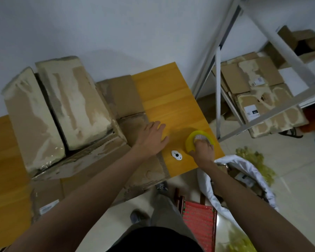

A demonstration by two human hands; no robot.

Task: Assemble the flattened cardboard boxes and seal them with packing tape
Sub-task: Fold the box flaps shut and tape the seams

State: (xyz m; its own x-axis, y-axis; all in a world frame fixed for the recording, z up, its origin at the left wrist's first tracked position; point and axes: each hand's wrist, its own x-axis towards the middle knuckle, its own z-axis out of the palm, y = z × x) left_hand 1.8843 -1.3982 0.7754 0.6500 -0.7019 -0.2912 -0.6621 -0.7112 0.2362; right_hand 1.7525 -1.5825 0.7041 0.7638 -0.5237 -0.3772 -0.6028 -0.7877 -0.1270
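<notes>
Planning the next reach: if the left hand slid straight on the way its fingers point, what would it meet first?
Bare yellow wooden tabletop lies ahead of the left hand, then probably the white wall; depth is unclear.

The right hand (204,150) grips a yellow tape roll (191,140); the left hand (151,139) lies flat on the table (171,99).

The person wears a black top (158,239) and loose grey trousers (164,211). Both arms are bare, with no sleeves showing. The two dark grey shoes (161,187) have lighter marks on them.

Left hand (153,138) flat, right hand (204,149) gripping.
</notes>
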